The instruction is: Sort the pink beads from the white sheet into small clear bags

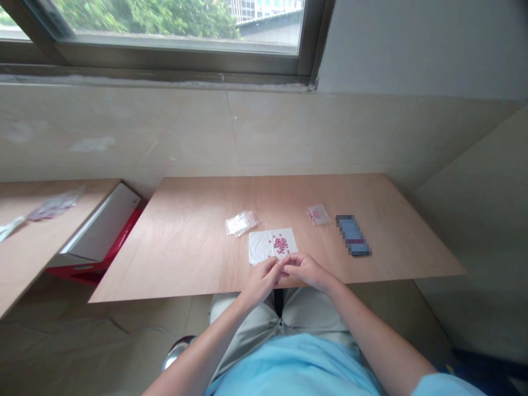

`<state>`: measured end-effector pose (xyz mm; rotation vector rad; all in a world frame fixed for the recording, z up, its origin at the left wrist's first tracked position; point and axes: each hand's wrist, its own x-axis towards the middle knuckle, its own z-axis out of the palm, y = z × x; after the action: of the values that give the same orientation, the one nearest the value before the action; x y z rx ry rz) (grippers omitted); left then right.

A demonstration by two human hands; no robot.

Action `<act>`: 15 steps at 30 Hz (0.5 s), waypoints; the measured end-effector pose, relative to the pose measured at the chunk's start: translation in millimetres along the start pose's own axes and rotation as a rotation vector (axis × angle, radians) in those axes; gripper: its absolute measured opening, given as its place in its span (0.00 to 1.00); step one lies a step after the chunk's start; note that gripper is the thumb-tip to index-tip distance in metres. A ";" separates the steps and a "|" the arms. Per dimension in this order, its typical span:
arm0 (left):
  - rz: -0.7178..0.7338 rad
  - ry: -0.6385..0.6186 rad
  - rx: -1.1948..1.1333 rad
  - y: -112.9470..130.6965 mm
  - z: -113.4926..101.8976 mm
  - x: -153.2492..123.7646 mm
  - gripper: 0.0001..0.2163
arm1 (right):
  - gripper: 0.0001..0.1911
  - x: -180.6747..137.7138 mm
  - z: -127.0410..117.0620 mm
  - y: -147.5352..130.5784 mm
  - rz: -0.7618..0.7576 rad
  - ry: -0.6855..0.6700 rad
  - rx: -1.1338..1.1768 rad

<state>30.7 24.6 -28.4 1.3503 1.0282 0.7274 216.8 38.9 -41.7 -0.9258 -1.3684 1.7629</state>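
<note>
My left hand (259, 281) and my right hand (305, 270) meet at the fingertips near the front edge of a plywood table (185, 247). Whatever lies between the fingers is hidden. A small dark red bit shows just below them. The hands touch the near edge of a white paper sheet (260, 247), which holds a heap of small pink-red beads (281, 245). Beyond the sheet lie a clear plastic bag (242, 223) and a smaller clear bag with pink contents (317, 215).
A pixelated blue flat object (353, 235) lies right of the bags. To the left stands a second wooden board (53, 220) with plastic packets on it, and a red-and-white box (103, 231) sits below. A tiled wall rises behind the table, beneath a window (165, 27).
</note>
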 end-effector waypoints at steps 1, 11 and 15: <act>0.006 0.002 0.019 0.6 -0.5 -0.1 0.20 | 0.10 -0.1 0.1 -0.1 -0.002 -0.001 -0.011; 0.036 0.003 0.066 2.2 0.0 -1.9 0.20 | 0.11 0.6 -0.8 -4.9 0.001 0.012 -0.011; 0.066 0.014 0.079 4.8 0.5 -1.7 0.19 | 0.12 1.0 -1.4 -1.7 0.018 0.024 0.000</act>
<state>31.2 23.5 -23.5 1.4549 1.0373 0.7528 217.7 40.7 -40.5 -0.9594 -1.3490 1.7594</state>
